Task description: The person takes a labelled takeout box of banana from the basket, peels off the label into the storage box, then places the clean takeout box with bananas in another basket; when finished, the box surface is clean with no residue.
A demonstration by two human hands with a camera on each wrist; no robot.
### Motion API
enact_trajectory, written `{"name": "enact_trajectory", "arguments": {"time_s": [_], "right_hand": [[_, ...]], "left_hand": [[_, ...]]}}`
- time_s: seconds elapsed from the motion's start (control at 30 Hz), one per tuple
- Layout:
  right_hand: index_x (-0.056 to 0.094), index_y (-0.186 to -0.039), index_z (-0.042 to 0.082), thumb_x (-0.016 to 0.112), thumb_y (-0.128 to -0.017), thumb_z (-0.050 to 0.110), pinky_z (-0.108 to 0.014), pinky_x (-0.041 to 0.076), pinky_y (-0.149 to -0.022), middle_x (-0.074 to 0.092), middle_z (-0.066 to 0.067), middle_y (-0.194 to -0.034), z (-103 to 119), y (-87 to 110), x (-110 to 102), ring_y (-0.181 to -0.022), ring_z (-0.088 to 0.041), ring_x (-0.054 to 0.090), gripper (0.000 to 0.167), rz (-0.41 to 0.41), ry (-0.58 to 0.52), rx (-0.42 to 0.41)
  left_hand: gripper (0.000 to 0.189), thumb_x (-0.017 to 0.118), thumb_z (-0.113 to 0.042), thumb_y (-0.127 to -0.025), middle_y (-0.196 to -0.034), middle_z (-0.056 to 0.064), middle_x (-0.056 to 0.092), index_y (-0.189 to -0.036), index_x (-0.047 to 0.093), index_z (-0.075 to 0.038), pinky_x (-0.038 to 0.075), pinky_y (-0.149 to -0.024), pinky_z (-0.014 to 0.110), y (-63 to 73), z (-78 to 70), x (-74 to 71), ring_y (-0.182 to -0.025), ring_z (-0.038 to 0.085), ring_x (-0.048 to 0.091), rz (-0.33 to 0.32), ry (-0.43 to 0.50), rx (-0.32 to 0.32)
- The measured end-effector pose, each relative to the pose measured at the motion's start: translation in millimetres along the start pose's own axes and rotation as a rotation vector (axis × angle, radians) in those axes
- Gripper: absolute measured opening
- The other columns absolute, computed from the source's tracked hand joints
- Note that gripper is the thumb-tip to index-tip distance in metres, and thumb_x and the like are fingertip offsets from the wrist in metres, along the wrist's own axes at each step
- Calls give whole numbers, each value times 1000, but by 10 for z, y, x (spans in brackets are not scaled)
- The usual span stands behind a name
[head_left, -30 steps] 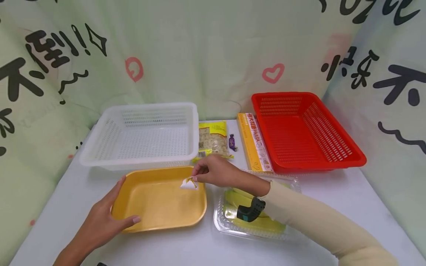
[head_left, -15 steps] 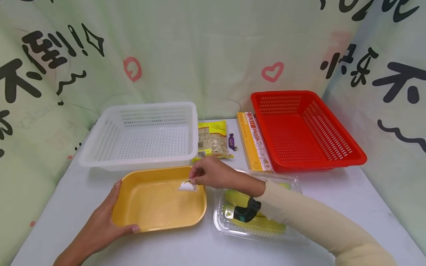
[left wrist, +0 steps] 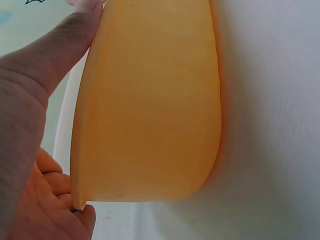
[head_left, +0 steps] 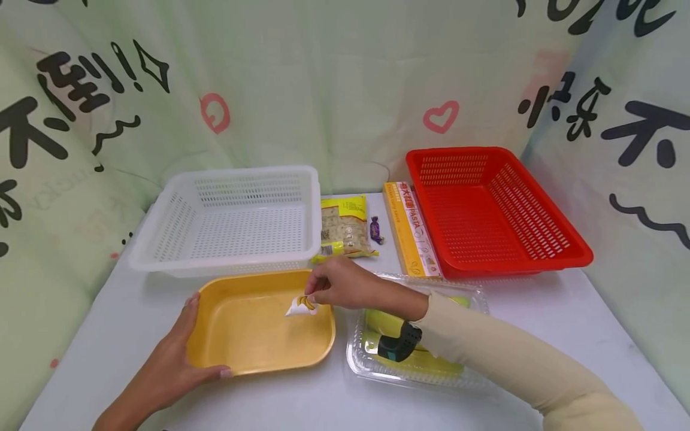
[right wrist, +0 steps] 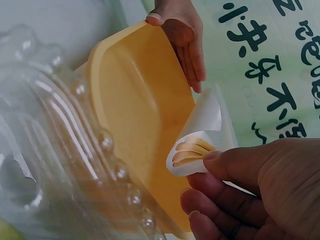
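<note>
My left hand [head_left: 171, 353] holds the left end of a yellow plastic tray [head_left: 259, 353], thumb at the near rim and fingers at the far one. In the left wrist view the tray's outer wall [left wrist: 150, 100] fills the middle. Above the tray's right part, my right hand [head_left: 345, 284] pinches a small white paper piece [head_left: 299, 307] printed with bananas. The right wrist view shows this paper [right wrist: 200, 130] curling over, held between thumb and fingers. Under the right forearm lies a clear plastic clamshell box [head_left: 358, 365] with something yellow-green inside.
Behind the tray stands a white basket [head_left: 248, 230]. A yellow food packet [head_left: 345, 224], a purple-wrapped candy [head_left: 375, 230] and a pasta box [head_left: 411, 230] lie between it and a red basket [head_left: 496, 221]. A printed curtain [head_left: 323, 90] hangs behind the white table [head_left: 259, 401].
The paper piece has shifted slightly left and turned, showing its banana print more. My left hand stays at the tray with only slight movement.
</note>
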State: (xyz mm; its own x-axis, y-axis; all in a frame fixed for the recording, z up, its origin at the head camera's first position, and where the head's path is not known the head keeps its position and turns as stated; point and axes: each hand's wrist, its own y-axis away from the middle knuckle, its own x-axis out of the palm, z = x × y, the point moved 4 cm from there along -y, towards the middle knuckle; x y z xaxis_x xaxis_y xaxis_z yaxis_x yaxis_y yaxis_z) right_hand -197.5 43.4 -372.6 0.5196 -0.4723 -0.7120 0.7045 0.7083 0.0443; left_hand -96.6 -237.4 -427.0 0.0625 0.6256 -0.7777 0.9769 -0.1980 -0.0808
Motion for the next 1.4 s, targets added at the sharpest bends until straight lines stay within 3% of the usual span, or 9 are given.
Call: {"name": "enact_trajectory", "arguments": {"time_s": [0.43,0.57,0.67,0.7,0.87,0.93,1.1,1.23,1.4], "right_hand": [[73,-109,1,64,-94,3,-19,52,-71,73,-6,-98,-17,55,63,-82,-8,62,18,137,6,33],[73,-110,2,63,-94,4,-19,52,-72,73,-5,-99,-22,113,18,-82,-7,61,19,103,-2,39],[73,-109,3,64,-94,6,-20,52,-72,73,-2,-98,-34,171,-24,-81,-6,61,18,75,-22,37],[74,-109,3,64,-94,6,-20,52,-72,73,-1,-98,-44,192,-37,-81,-6,61,18,65,-27,35],[74,-110,4,63,-95,11,-20,53,-75,73,1,-99,-83,311,-99,-82,-4,62,19,23,-53,29],[73,-111,3,62,-96,12,-20,53,-76,73,1,-100,-95,371,-126,-85,-5,63,21,10,-71,35],[72,-116,6,59,-98,13,-24,53,-73,72,3,-102,-112,555,-221,-88,-14,65,23,-32,-128,78],[71,-119,11,56,-99,16,-26,54,-77,71,7,-107,-130,704,-303,-94,-14,64,25,-86,-138,113],[67,-125,13,56,-99,20,-31,52,-89,67,6,-119,-146,903,-364,-108,-12,61,29,-143,-93,126]], "left_hand": [[135,90,-45,-63,-159,23,8,-156,0,-5,3,-99,5,1,-22,3,-141,46,18,49,5,-37],[135,89,-45,-64,-159,23,7,-156,-1,-6,16,-116,38,-4,-29,5,-141,47,18,65,6,-52],[135,88,-47,-64,-159,23,7,-156,-2,-6,22,-107,64,-15,-39,2,-140,47,17,81,3,-61],[135,88,-48,-64,-159,24,7,-156,-2,-6,23,-106,64,-18,-44,-1,-140,48,17,83,1,-57],[134,88,-46,-65,-158,26,12,-156,-2,-6,15,-114,28,-25,-72,-56,-138,49,23,63,-15,-7],[132,88,-45,-66,-158,26,12,-156,-2,-6,16,-114,29,-42,-91,-83,-137,49,24,59,-15,1],[128,85,-45,-70,-159,23,10,-156,-1,-8,25,-104,67,-136,-219,-71,-138,49,22,71,8,-18],[124,83,-48,-73,-160,19,11,-157,1,-8,26,-105,66,-220,-397,35,-140,46,21,90,32,-14],[114,80,-48,-76,-159,16,17,-156,10,-5,27,-107,61,-302,-649,206,-141,41,23,85,64,65]]}}
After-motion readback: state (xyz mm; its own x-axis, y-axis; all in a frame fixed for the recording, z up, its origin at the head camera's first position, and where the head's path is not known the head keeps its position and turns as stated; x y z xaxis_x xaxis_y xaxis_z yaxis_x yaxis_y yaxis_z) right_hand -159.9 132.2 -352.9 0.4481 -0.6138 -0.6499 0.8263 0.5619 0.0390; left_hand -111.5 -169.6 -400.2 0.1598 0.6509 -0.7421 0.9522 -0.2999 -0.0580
